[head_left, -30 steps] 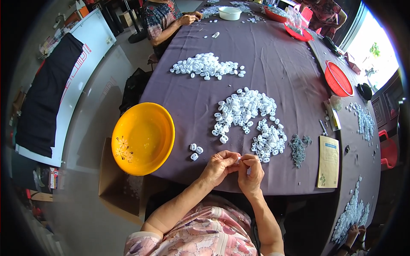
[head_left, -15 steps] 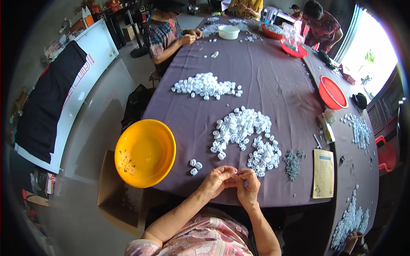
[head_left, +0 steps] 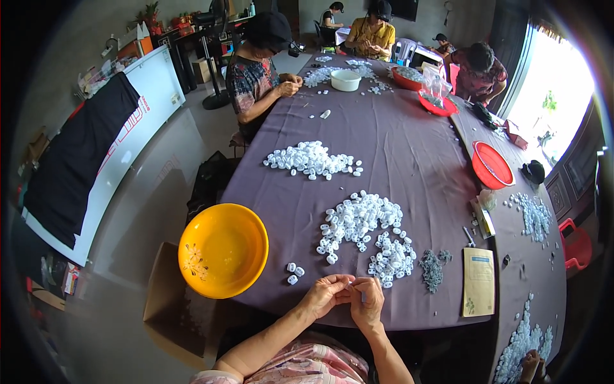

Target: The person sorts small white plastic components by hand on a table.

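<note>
At the table's near edge my left hand point(head_left: 325, 296) and my right hand point(head_left: 367, 303) meet, their fingertips pinched together. Whatever they hold is tiny and mostly covered by the fingers. Just beyond lies a pile of small white oval plastic pieces with holes point(head_left: 391, 259), curving into a larger heap of the same pieces point(head_left: 361, 217). Several single white pieces point(head_left: 295, 272) sit apart, left of my left hand. To the right of my right hand is a small heap of grey parts point(head_left: 432, 270).
A yellow basin point(head_left: 225, 249) stands at the table's left edge above a cardboard box point(head_left: 160, 313). A tan envelope point(head_left: 478, 281) lies right. Farther off are another white heap point(head_left: 312, 159), a red basket point(head_left: 492, 164) and a white bowl point(head_left: 345, 80). Other people work around the table.
The view has tilted up, so the table and its things sit lower in the picture. My hands stay pinched together at the same spot by the table edge.
</note>
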Motion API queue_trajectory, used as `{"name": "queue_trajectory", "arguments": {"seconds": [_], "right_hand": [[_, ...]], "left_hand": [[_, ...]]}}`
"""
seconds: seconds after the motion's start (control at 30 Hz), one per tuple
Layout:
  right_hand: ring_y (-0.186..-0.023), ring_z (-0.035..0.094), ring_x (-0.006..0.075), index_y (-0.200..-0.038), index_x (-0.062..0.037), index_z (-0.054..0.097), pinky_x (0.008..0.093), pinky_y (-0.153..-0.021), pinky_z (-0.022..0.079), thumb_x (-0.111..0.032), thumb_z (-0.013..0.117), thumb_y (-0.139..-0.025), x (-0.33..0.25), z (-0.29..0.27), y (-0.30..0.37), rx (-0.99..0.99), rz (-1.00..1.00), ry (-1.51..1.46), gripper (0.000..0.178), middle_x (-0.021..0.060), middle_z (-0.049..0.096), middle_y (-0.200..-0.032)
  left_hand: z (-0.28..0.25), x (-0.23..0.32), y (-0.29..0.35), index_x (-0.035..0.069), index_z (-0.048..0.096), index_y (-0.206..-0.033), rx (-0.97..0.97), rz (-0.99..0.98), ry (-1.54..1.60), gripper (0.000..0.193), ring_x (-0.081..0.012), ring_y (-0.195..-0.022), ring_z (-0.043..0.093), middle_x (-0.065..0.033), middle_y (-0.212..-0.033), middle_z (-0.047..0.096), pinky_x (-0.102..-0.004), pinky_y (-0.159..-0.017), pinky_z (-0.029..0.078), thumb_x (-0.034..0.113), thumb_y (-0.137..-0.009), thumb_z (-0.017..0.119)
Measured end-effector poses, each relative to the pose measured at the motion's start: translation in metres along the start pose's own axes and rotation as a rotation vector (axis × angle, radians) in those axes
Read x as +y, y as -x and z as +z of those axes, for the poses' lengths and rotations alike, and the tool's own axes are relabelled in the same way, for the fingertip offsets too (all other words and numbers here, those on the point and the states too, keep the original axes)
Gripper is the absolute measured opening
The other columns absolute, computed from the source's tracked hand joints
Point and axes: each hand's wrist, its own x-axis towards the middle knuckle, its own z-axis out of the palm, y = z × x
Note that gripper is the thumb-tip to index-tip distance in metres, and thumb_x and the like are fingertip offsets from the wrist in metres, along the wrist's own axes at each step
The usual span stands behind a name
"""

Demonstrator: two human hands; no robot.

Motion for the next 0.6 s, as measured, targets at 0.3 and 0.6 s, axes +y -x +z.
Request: {"name": "queue_trajectory", "arguments": {"seconds": [0.3, 0.6], "right_hand": [[-0.064, 0.052, 0.0251, -0.074, -0.0046, 0.045, 0.0322, -0.057, 0.042, 0.007, 0.06, -0.07, -0.0018, -0.0008, -0.0007, 0.002, 0.025, 0.015, 0.019, 0.0089, 0.056, -0.074], [-0.062, 0.051, 0.0245, -0.073, -0.0051, 0.046, 0.0319, -0.056, 0.04, 0.009, 0.059, -0.068, -0.0019, 0.0005, 0.0012, 0.018, 0.015, 0.001, 0.02, 0.0081, 0.057, -0.075]], "left_hand": [[0.0009, -0.0003, 0.0008, 0.002, 0.058, -0.095, 0.005, -0.002, 0.014, 0.016, -0.0174, -0.079, 0.06, -0.0081, -0.085, 0.062, -0.0336, -0.077, 0.049, 0.015, -0.087, 0.053], [0.0007, 0.0001, 0.0029, 0.003, 0.059, -0.095, 0.028, -0.013, 0.006, 0.015, -0.0179, -0.079, 0.061, -0.0081, -0.085, 0.062, -0.0344, -0.078, 0.049, 0.014, -0.086, 0.055]]}}
